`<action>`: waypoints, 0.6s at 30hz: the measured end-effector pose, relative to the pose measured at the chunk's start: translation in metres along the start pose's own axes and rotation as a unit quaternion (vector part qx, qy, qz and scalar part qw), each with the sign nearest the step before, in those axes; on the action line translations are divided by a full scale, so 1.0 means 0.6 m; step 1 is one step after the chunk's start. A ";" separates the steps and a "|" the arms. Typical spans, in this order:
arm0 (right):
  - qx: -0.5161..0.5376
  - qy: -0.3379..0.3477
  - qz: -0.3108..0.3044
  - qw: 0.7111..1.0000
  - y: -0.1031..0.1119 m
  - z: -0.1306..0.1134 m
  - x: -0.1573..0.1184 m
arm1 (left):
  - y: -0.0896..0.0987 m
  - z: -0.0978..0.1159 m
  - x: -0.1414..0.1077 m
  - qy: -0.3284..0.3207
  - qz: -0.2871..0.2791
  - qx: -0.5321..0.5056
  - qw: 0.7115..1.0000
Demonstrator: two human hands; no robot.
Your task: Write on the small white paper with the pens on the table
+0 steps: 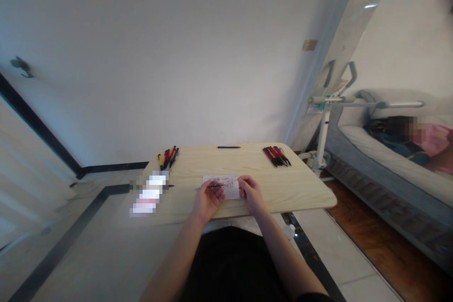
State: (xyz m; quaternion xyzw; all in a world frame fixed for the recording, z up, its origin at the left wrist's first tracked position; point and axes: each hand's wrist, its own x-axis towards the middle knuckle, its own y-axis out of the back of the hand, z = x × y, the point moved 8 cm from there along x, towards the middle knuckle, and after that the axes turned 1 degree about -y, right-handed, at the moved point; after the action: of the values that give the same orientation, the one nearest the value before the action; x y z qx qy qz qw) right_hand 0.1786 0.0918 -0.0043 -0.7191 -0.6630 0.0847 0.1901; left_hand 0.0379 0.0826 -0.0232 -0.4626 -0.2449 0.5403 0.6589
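Note:
My left hand [209, 198] is closed around a slim dark pen [220, 185], which points to the right over a sheet of paper [231, 193]. The paper lies at the table's near side and has scribbled marks on its upper part. At the sheet's right edge is my right hand [252, 194], its thumb and fingers pinched together. Whatever is between those fingertips is too small to make out. Part of the paper is hidden by both hands.
On the wooden table [300, 193], several pens [277, 156] lie at right and more pens [169, 157] at left. One blue pen [229, 147] rests at the back edge. A blurred bright patch [150, 193] covers the left edge. A person lies on the sofa [357, 139] at right.

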 end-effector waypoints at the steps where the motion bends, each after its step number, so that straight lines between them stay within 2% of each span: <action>1: -0.005 0.000 -0.001 1.000 0.000 0.000 0.000 | 0.000 0.000 -0.001 0.002 0.001 -0.006 1.000; 12: -0.007 0.000 -0.019 1.000 -0.004 0.004 0.002 | -0.021 0.000 -0.007 0.016 -0.061 -0.039 0.997; 18: -0.049 0.004 -0.021 0.999 -0.006 0.004 0.000 | -0.019 0.001 -0.006 0.007 -0.054 -0.026 0.998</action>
State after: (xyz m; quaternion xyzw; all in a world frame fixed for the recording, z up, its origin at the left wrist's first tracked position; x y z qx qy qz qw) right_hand 0.1746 0.0925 -0.0053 -0.7139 -0.6805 0.0455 0.1590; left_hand 0.0419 0.0794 -0.0121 -0.4694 -0.2794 0.4938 0.6766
